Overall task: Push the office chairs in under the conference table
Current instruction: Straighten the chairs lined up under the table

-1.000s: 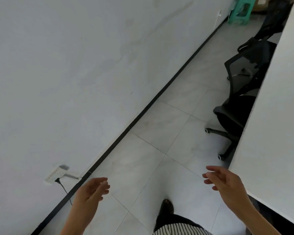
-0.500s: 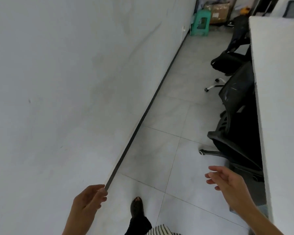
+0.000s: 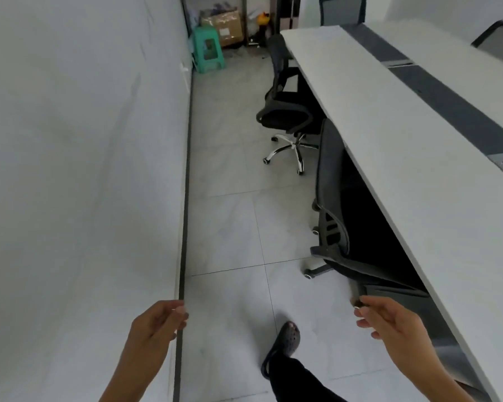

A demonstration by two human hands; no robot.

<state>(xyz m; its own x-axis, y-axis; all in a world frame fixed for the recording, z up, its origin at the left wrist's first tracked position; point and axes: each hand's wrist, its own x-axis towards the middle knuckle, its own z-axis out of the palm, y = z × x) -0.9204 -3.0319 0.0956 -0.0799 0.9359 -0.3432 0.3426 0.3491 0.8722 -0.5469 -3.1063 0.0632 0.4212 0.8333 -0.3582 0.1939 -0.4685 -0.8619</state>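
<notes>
Both hands are empty and reach forward with loosely curled fingers, the left hand (image 3: 157, 323) next to the wall (image 3: 70, 169), the right hand (image 3: 389, 323) near the edge of the surface (image 3: 404, 140). The nearest risk is underfoot. A wheeled leg (image 3: 314, 269) of the near chair (image 3: 328, 175) sticks out into the narrow aisle, just ahead of the shoe (image 3: 285, 338), and a step could catch on it. Farther on, the far chair (image 3: 285, 114) seems to stand turned partly sideways. A push on its back may spin the seat instead of rolling it, or drive an armrest against the surface edge. Its chrome base (image 3: 291, 147) may also roll off at an angle on the smooth tiles. The near chair sits just ahead and to the right of the right hand, with its back close to the surface edge and its seat underneath, so it looks already pushed in. The far chair lies well beyond both hands down the aisle, its seat out from under the surface. It is probably the one left to push.
</notes>
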